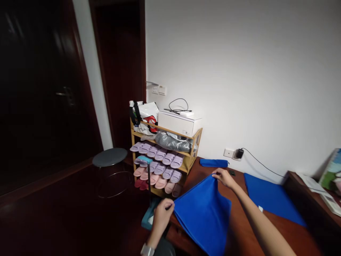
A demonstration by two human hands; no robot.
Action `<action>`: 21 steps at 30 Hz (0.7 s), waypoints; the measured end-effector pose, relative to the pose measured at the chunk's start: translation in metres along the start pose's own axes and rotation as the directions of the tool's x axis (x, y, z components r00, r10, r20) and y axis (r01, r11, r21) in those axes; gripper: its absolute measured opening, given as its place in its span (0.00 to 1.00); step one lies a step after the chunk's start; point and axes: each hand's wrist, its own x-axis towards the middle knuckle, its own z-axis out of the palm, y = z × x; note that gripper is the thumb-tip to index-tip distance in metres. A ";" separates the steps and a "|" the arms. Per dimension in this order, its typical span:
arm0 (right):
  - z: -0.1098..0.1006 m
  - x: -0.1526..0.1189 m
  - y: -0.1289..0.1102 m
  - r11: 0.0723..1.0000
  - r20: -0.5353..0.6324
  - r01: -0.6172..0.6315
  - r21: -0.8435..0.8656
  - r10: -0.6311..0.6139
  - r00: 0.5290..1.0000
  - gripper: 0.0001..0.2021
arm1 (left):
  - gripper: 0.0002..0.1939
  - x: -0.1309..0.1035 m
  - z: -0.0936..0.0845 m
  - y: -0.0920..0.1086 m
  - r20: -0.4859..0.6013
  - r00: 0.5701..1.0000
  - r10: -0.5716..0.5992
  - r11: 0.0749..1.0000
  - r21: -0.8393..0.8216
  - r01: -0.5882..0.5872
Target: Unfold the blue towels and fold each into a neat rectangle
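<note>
A blue cloth (205,213) hangs between my two hands over the near left part of the brown table (239,231). My left hand (163,213) pinches its left corner, level with the table's left edge. Farther back, my right hand (223,177) is closed on the upper corner. The cloth looks folded, with layered edges along its lower left side. Behind my right hand lies a narrow folded blue bundle (214,163) against the wall. Another blue cloth (274,197) is spread flat at the right, with a small white tag (260,209) at its edge.
Left of the table stands a wooden shoe rack (190,161) with several slippers, a white box (177,122) and a bag (146,113) on top. A round stool (109,157) is farther left. A black charger (239,153) with its cable is plugged into the wall.
</note>
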 end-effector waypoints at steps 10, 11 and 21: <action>-0.155 -0.155 -0.061 0.996 -0.409 0.038 0.076 -0.003 0.912 0.21 | 0.22 0.062 -0.006 0.170 0.135 0.956 0.259 0.882 -0.437 -0.177; -0.162 -0.167 -0.067 0.995 -0.442 0.033 0.094 0.012 0.897 0.22 | 0.22 0.063 -0.004 0.182 0.135 0.951 0.280 0.870 -0.455 -0.191; -0.170 -0.243 -0.098 0.967 -0.587 -0.031 0.252 0.179 0.790 0.26 | 0.23 0.053 0.019 0.245 0.204 0.952 0.229 0.825 -0.559 -0.079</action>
